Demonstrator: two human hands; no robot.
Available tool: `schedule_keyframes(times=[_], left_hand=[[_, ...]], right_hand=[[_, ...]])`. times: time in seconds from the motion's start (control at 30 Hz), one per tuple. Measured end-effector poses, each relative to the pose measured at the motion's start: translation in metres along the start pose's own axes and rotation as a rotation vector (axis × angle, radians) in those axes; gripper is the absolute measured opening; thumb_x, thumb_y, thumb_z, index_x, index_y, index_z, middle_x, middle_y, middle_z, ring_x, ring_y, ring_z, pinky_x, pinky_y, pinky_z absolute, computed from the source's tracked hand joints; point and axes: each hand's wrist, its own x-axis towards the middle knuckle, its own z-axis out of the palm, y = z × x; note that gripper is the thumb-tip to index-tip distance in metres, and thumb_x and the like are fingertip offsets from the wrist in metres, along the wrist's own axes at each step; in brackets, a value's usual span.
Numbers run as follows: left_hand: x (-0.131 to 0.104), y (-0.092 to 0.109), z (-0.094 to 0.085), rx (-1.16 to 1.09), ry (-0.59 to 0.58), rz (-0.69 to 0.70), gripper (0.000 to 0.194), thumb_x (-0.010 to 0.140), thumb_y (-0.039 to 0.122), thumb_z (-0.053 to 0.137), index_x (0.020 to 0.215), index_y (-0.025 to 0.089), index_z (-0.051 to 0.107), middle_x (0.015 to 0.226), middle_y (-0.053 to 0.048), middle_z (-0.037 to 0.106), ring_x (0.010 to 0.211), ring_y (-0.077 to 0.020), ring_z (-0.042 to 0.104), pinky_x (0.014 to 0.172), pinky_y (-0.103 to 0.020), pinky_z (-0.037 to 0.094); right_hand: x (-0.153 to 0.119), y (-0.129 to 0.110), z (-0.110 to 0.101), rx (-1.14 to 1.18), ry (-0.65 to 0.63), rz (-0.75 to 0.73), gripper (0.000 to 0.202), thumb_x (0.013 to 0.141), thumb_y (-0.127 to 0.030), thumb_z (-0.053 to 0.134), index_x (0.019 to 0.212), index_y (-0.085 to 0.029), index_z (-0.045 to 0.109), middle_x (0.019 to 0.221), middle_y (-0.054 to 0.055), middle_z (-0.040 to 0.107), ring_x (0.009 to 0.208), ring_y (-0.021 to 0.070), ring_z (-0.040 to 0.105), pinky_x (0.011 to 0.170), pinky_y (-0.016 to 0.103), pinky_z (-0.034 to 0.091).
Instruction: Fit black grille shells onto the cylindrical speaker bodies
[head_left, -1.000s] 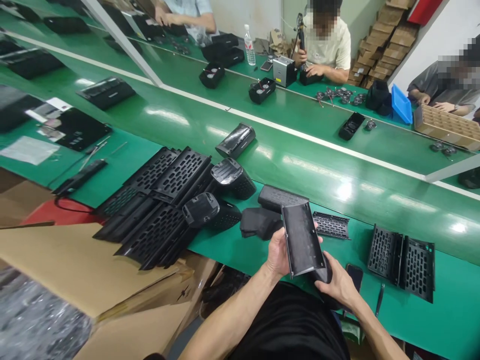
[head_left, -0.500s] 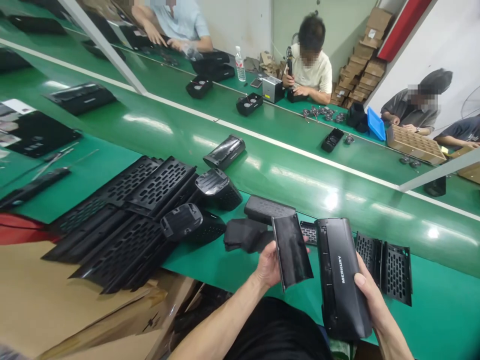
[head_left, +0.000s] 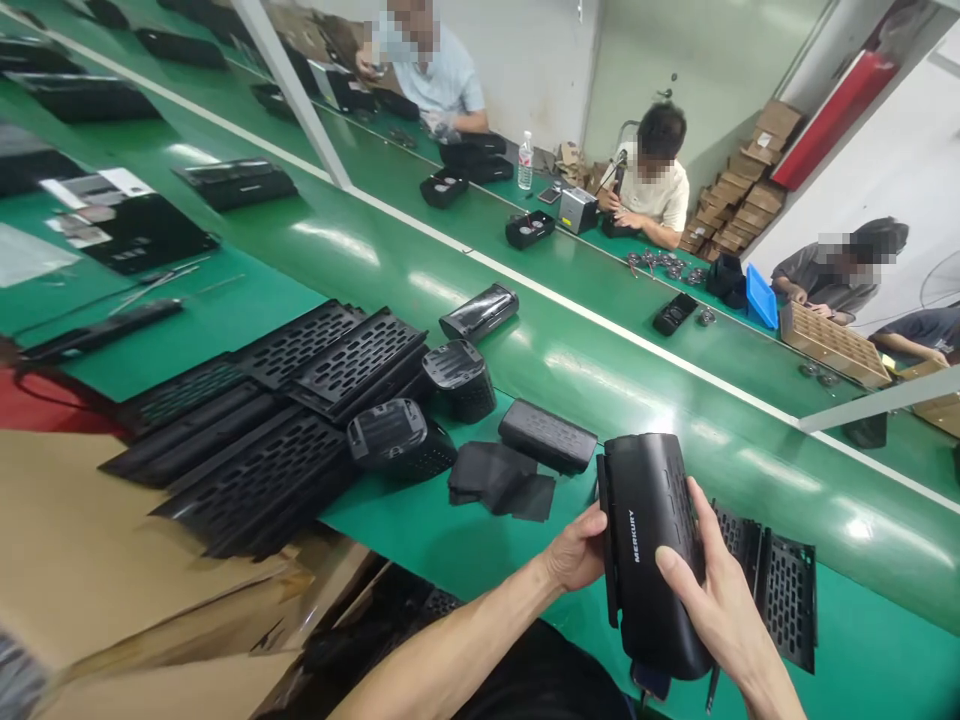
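My right hand point(head_left: 720, 590) grips the right side of a black speaker housing point(head_left: 649, 610) lettered MERKURY, its thumb across the front. A smooth black cover panel point(head_left: 610, 545) stands along the housing's left side, mostly turned away from view. My left hand point(head_left: 577, 550) is closed on this panel from the left; its fingertips are hidden behind. Whether the panel is seated in the housing, I cannot tell. Perforated black panels point(head_left: 791, 600) lie beyond my right hand. Thin black sheets point(head_left: 491, 475) and a black grilled housing point(head_left: 547, 435) rest on the green table to the left.
Perforated black panels point(head_left: 360, 365) are piled at the left, with two black end-up housings point(head_left: 401, 435) beside them. A cardboard box point(head_left: 150, 560) stands at lower left. Behind a white rail point(head_left: 570, 310), co-workers sit along a green bench with parts and a bottle point(head_left: 526, 165).
My left hand has brought the smooth panel rightward against the housing's left side. The housing has shifted left and turned, showing its grilled side. The camera view has also shifted.
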Motion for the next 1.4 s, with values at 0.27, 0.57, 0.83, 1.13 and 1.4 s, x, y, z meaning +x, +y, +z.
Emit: schedule_keyframes(times=[0.27,0.57,0.83,1.13,1.4], left_hand=[[0.002,0.0,-0.003,0.023,-0.006,0.001,0.075,0.074,0.052,0.087,0.136,0.016,0.067,0.134,-0.015,0.071,0.129,-0.0354,0.063,0.11,-0.044,0.046],[0.007,-0.001,-0.013,0.054,-0.018,-0.08,0.07,0.074,0.051,0.088,0.134,0.021,0.068,0.123,-0.012,0.074,0.112,-0.0293,0.069,0.095,-0.036,0.052],[0.019,0.004,-0.016,0.088,-0.03,-0.1,0.069,0.073,0.051,0.089,0.133,0.025,0.066,0.118,-0.01,0.074,0.098,-0.0236,0.071,0.083,-0.031,0.052],[0.036,0.01,-0.02,0.091,-0.028,-0.12,0.069,0.069,0.053,0.09,0.127,0.021,0.069,0.11,-0.01,0.077,0.092,-0.025,0.073,0.08,-0.034,0.054],[0.049,0.053,0.015,0.176,-0.024,0.157,0.067,0.06,0.045,0.095,0.117,0.017,0.071,0.101,-0.009,0.078,0.091,-0.0271,0.073,0.081,-0.035,0.057]], right_hand=[[0.007,-0.004,0.005,-0.055,0.005,0.03,0.096,0.091,-0.071,0.055,0.168,-0.03,0.017,0.163,0.01,0.046,0.143,0.0363,0.052,0.116,0.058,0.043],[0.011,-0.008,-0.001,-0.068,0.01,0.082,0.098,0.088,-0.075,0.055,0.168,-0.031,0.019,0.157,0.012,0.053,0.136,0.0387,0.059,0.112,0.059,0.046],[0.013,-0.011,-0.005,-0.104,-0.026,0.11,0.102,0.089,-0.078,0.052,0.169,-0.032,0.008,0.163,0.012,0.045,0.141,0.038,0.054,0.113,0.059,0.044],[0.032,-0.02,-0.027,-0.085,-0.116,0.021,0.098,0.092,-0.073,0.053,0.169,-0.028,0.012,0.168,0.013,0.036,0.153,0.0371,0.037,0.124,0.06,0.029],[-0.007,0.007,0.026,-0.052,0.528,-0.351,0.109,0.083,-0.054,0.079,0.164,-0.031,0.011,0.171,0.017,0.013,0.155,0.044,0.026,0.118,0.07,0.033]])
